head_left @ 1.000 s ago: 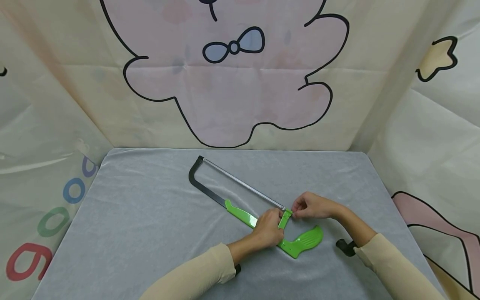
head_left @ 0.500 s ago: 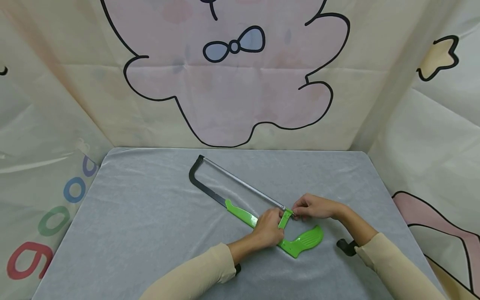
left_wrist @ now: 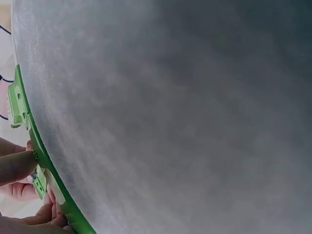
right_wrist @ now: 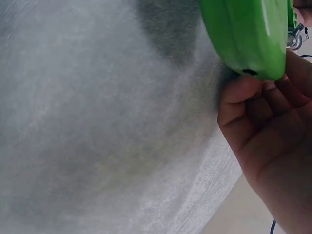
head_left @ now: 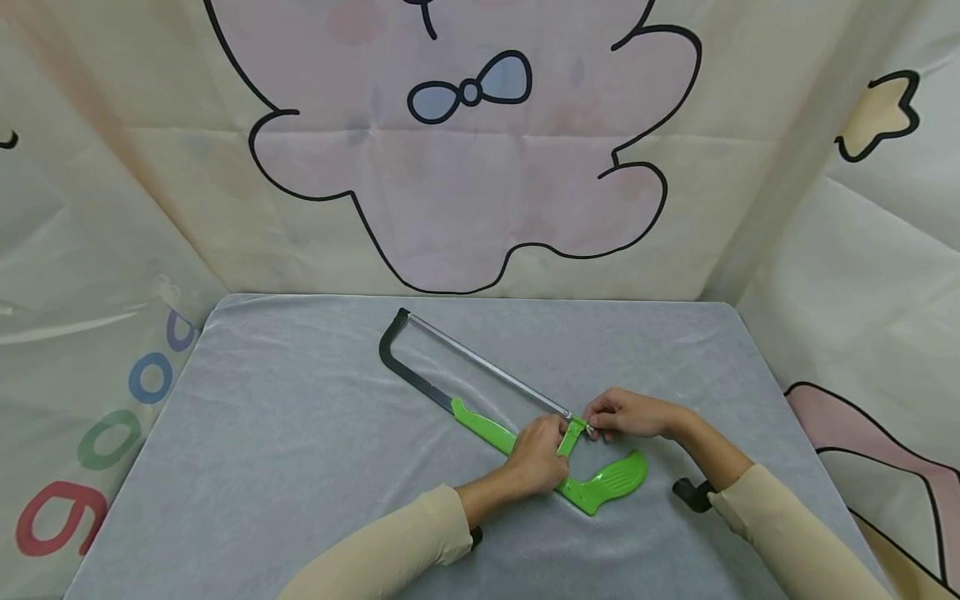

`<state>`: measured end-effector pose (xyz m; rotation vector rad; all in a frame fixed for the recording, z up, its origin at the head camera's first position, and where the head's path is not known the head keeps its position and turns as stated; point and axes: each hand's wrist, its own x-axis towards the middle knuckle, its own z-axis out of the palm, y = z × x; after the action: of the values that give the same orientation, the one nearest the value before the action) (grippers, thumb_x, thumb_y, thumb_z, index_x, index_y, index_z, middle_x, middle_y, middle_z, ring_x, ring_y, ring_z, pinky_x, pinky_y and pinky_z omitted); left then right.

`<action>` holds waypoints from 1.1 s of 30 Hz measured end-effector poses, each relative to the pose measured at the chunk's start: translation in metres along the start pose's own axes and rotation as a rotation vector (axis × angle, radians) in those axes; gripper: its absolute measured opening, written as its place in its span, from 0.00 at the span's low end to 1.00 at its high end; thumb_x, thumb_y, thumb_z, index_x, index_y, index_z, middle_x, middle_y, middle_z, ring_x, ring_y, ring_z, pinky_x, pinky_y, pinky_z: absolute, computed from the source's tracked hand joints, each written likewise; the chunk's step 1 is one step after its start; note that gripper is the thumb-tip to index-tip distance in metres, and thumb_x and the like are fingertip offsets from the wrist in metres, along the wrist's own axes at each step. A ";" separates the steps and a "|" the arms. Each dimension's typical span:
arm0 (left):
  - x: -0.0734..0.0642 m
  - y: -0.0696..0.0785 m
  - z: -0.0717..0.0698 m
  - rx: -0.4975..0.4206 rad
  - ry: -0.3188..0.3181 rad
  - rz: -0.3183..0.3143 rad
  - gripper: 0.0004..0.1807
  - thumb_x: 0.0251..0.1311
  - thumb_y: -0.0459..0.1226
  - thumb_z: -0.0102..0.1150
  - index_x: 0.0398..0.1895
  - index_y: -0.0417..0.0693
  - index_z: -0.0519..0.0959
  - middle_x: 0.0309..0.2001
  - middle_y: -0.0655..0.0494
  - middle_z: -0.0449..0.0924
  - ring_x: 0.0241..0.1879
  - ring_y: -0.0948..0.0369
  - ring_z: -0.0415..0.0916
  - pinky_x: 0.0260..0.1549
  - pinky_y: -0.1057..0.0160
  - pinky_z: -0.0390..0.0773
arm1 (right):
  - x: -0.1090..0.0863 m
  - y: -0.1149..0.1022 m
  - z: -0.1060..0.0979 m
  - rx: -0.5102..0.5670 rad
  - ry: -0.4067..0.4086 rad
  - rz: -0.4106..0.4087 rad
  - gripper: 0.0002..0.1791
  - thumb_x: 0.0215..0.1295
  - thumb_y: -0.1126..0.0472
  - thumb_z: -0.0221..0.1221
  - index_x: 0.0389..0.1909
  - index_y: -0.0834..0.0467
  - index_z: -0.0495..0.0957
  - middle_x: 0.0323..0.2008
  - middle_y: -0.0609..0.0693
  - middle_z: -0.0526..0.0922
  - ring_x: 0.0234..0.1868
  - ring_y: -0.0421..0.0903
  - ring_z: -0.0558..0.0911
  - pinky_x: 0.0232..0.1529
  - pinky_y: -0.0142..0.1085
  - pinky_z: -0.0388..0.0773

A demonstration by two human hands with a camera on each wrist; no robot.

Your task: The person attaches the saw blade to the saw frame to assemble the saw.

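Note:
A hacksaw (head_left: pixel 480 433) with a green handle and a black bow lies slanted on the grey cloth. Its silvery blade (head_left: pixel 487 367) runs from the bow's tip to the green front post. My left hand (head_left: pixel 536 454) grips the green frame beside that post; its thumb and fingers show around the green part in the left wrist view. At the blade's near end my right hand (head_left: pixel 630 412) has curled fingers at a small metal wing nut (right_wrist: pixel 295 40). The green handle (right_wrist: pixel 248 39) partly hides those fingertips in the right wrist view.
Grey cloth (head_left: pixel 262 467) covers the table around the saw. A printed fabric wall (head_left: pixel 465 208) stands behind, with more fabric at both sides. A black wrist-camera mount (head_left: pixel 692 495) sticks out below the right sleeve.
The right fingers have shifted slightly at the wing nut, which now shows more beside them. My left hand and the hacksaw stay in place.

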<state>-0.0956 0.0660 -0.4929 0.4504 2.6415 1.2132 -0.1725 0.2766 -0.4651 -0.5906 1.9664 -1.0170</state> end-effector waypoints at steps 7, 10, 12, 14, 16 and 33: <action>-0.001 0.000 0.000 0.005 -0.002 -0.015 0.19 0.41 0.24 0.65 0.41 0.42 0.79 0.27 0.61 0.70 0.30 0.64 0.69 0.31 0.66 0.70 | 0.000 0.002 0.001 -0.016 0.023 -0.002 0.12 0.74 0.67 0.50 0.36 0.68 0.81 0.30 0.56 0.80 0.27 0.41 0.75 0.29 0.30 0.71; -0.001 0.001 0.000 0.007 0.000 -0.014 0.18 0.41 0.24 0.65 0.40 0.42 0.79 0.27 0.61 0.70 0.30 0.64 0.69 0.30 0.66 0.70 | 0.000 0.000 0.001 -0.025 0.036 0.004 0.13 0.75 0.66 0.49 0.35 0.67 0.81 0.29 0.55 0.80 0.27 0.42 0.74 0.29 0.31 0.71; -0.001 0.002 0.000 0.006 -0.002 -0.011 0.18 0.42 0.24 0.65 0.40 0.42 0.79 0.28 0.60 0.71 0.30 0.65 0.69 0.31 0.66 0.70 | -0.001 -0.002 0.002 -0.053 0.054 0.000 0.15 0.75 0.65 0.49 0.34 0.67 0.81 0.28 0.55 0.80 0.26 0.42 0.73 0.28 0.31 0.71; -0.002 0.003 0.000 0.002 -0.004 -0.010 0.18 0.42 0.24 0.64 0.40 0.42 0.79 0.28 0.60 0.72 0.30 0.65 0.69 0.31 0.66 0.70 | -0.002 -0.005 0.001 -0.092 0.080 -0.011 0.15 0.75 0.63 0.49 0.34 0.66 0.82 0.27 0.54 0.80 0.25 0.42 0.74 0.28 0.32 0.72; -0.002 0.003 -0.001 -0.002 -0.008 -0.016 0.18 0.42 0.23 0.64 0.40 0.42 0.79 0.29 0.59 0.72 0.30 0.65 0.69 0.31 0.66 0.70 | -0.003 -0.008 0.001 -0.135 0.103 -0.018 0.14 0.74 0.61 0.51 0.34 0.64 0.82 0.27 0.53 0.80 0.25 0.42 0.75 0.27 0.33 0.72; -0.001 0.003 -0.001 -0.017 -0.009 -0.023 0.20 0.41 0.24 0.65 0.42 0.42 0.79 0.29 0.60 0.72 0.31 0.64 0.69 0.31 0.66 0.70 | -0.008 -0.024 0.008 -0.372 0.199 -0.045 0.09 0.54 0.60 0.71 0.27 0.57 0.80 0.23 0.43 0.78 0.25 0.37 0.74 0.28 0.31 0.73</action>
<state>-0.0940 0.0671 -0.4898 0.4208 2.6195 1.2232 -0.1606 0.2651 -0.4438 -0.7622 2.3522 -0.7628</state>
